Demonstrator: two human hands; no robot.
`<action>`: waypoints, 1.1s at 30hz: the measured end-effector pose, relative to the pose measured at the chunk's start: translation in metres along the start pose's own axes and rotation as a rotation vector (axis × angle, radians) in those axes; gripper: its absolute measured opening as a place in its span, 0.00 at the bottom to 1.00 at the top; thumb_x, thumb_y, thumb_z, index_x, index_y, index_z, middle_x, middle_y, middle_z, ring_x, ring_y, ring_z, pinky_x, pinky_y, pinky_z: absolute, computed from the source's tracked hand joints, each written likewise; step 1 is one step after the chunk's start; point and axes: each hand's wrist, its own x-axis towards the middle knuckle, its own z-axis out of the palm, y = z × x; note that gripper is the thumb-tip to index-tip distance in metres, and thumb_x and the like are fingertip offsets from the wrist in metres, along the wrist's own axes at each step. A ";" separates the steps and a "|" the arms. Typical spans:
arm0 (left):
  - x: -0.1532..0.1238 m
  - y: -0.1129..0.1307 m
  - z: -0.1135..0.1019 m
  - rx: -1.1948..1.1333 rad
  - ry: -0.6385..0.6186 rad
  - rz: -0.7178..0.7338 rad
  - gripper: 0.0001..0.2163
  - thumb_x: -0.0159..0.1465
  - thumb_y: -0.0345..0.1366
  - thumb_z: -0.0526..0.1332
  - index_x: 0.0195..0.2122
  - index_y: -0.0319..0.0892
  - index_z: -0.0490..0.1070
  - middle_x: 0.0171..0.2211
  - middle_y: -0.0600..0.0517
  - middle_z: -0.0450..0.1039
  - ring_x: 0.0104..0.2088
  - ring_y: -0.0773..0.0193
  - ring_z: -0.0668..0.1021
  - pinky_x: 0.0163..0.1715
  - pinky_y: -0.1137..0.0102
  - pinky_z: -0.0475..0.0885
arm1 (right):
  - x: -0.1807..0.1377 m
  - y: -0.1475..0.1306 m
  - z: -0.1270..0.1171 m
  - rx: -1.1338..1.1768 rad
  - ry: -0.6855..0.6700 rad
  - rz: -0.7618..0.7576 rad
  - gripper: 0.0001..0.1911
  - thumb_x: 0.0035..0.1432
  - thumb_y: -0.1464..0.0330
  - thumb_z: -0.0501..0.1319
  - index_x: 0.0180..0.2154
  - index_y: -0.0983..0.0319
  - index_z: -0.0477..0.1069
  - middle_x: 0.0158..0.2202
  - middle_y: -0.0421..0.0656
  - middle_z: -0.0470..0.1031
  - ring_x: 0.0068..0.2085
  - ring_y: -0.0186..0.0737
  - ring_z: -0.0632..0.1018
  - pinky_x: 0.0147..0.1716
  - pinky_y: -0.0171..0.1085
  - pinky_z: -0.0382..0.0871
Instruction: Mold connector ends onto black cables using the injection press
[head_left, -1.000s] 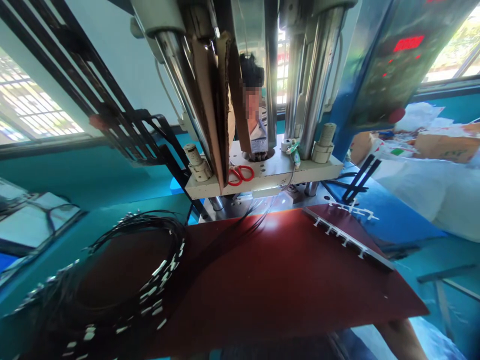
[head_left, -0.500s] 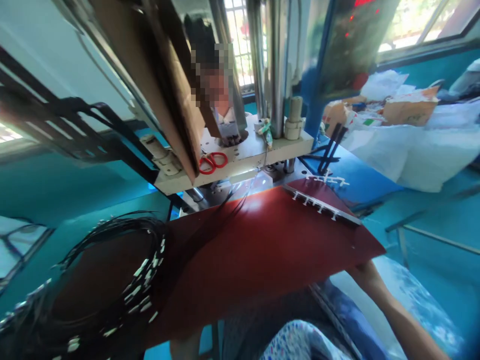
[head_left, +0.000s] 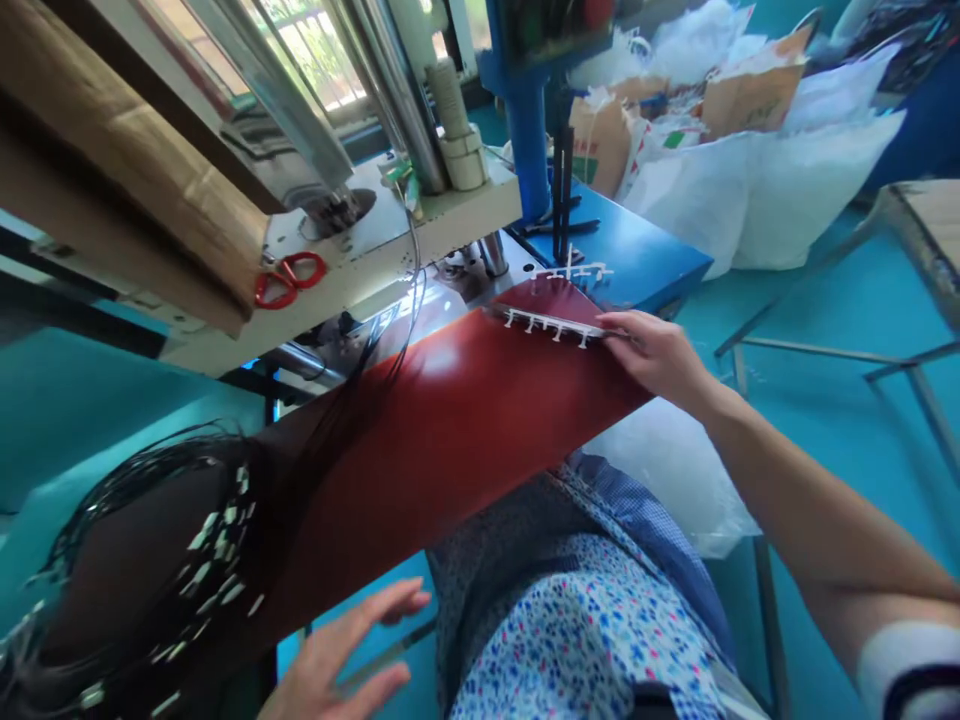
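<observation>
My right hand (head_left: 651, 350) grips the right end of a thin metal bar (head_left: 546, 320) between thumb and fingers. Small white plastic pieces (head_left: 557, 333) stick out along the bar's near side. It lies on the right part of a red-brown board (head_left: 405, 440). Below the board's front edge, my left hand (head_left: 345, 650) is raised with its fingers spread and nothing in them. A large coil of black cables with white ends (head_left: 217, 560) rests on the board's left part. Thin black wires (head_left: 375, 350) run from the press onto the board.
A press (head_left: 450, 215) with metal columns stands behind the board, red-handled scissors (head_left: 291, 280) on its plate. A white branched plastic piece (head_left: 571, 270) lies beyond the bar. Black-handled pliers (head_left: 562, 222) are on the blue table (head_left: 637, 245). White sacks (head_left: 795, 190) stand farther right.
My right hand has come up from below the board's edge and taken hold of the bar's end. My left hand has come into fuller view, fingers spread. The camera view has shifted right.
</observation>
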 end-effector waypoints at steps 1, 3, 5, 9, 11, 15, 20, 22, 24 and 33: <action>0.013 0.017 -0.002 -0.015 0.093 0.088 0.18 0.57 0.46 0.60 0.49 0.52 0.70 0.46 0.53 0.76 0.47 0.59 0.76 0.49 0.67 0.72 | 0.010 -0.008 0.009 -0.094 -0.109 -0.084 0.17 0.56 0.70 0.56 0.48 0.64 0.69 0.47 0.49 0.73 0.48 0.48 0.72 0.49 0.45 0.66; 0.049 0.048 -0.003 -0.035 0.201 0.255 0.16 0.59 0.43 0.59 0.48 0.48 0.70 0.47 0.51 0.75 0.46 0.59 0.76 0.48 0.66 0.73 | 0.025 -0.020 0.026 -0.308 -0.214 -0.138 0.18 0.57 0.69 0.56 0.49 0.69 0.68 0.46 0.54 0.71 0.48 0.51 0.70 0.48 0.47 0.64; 0.096 0.073 0.000 -0.028 0.325 0.383 0.17 0.60 0.41 0.58 0.51 0.47 0.67 0.50 0.49 0.71 0.48 0.60 0.75 0.48 0.65 0.72 | 0.033 -0.024 0.037 -0.472 -0.226 -0.135 0.16 0.59 0.69 0.54 0.47 0.70 0.68 0.43 0.55 0.71 0.46 0.52 0.69 0.44 0.47 0.63; 0.188 0.100 0.012 0.118 0.527 0.583 0.21 0.60 0.38 0.58 0.55 0.43 0.61 0.58 0.44 0.62 0.59 0.57 0.65 0.58 0.57 0.62 | 0.032 -0.018 0.038 -0.531 -0.246 -0.253 0.14 0.60 0.69 0.52 0.46 0.67 0.69 0.41 0.52 0.70 0.43 0.49 0.68 0.41 0.42 0.60; 0.222 0.105 0.019 0.198 0.571 0.600 0.24 0.60 0.36 0.58 0.57 0.39 0.58 0.60 0.40 0.59 0.61 0.54 0.61 0.59 0.55 0.59 | 0.030 -0.015 0.034 -0.511 -0.252 -0.317 0.14 0.60 0.70 0.52 0.46 0.66 0.69 0.43 0.51 0.69 0.44 0.48 0.67 0.42 0.42 0.59; 0.255 0.109 0.024 0.280 0.608 0.562 0.16 0.62 0.29 0.54 0.52 0.36 0.63 0.52 0.40 0.66 0.55 0.54 0.68 0.55 0.57 0.64 | 0.032 -0.022 0.029 -0.535 -0.244 -0.291 0.11 0.57 0.74 0.52 0.40 0.66 0.70 0.41 0.52 0.69 0.44 0.48 0.67 0.41 0.42 0.58; 0.258 0.111 0.020 0.325 0.656 0.528 0.16 0.60 0.31 0.58 0.50 0.35 0.67 0.44 0.42 0.67 0.46 0.55 0.72 0.50 0.59 0.68 | 0.044 -0.043 0.030 -0.310 -0.357 -0.107 0.08 0.53 0.71 0.60 0.37 0.66 0.68 0.34 0.46 0.72 0.37 0.44 0.70 0.34 0.37 0.58; 0.259 0.111 0.020 0.327 0.673 0.515 0.15 0.60 0.30 0.58 0.48 0.36 0.68 0.43 0.42 0.66 0.45 0.55 0.72 0.49 0.59 0.68 | 0.043 -0.049 0.030 -0.159 -0.383 -0.022 0.07 0.55 0.70 0.60 0.37 0.65 0.68 0.30 0.43 0.73 0.33 0.40 0.71 0.31 0.35 0.57; 0.259 0.111 0.019 0.323 0.680 0.520 0.12 0.60 0.29 0.56 0.46 0.37 0.69 0.43 0.43 0.67 0.45 0.55 0.71 0.49 0.59 0.68 | 0.036 -0.054 0.031 -0.058 -0.367 0.012 0.05 0.60 0.70 0.56 0.36 0.64 0.68 0.29 0.42 0.73 0.31 0.38 0.72 0.30 0.34 0.57; 0.255 0.108 0.018 0.337 0.664 0.555 0.11 0.62 0.30 0.54 0.44 0.38 0.69 0.42 0.44 0.70 0.46 0.58 0.72 0.49 0.61 0.67 | -0.028 -0.087 0.012 0.386 -0.002 -0.205 0.07 0.64 0.72 0.49 0.39 0.62 0.65 0.30 0.42 0.73 0.29 0.37 0.72 0.31 0.37 0.64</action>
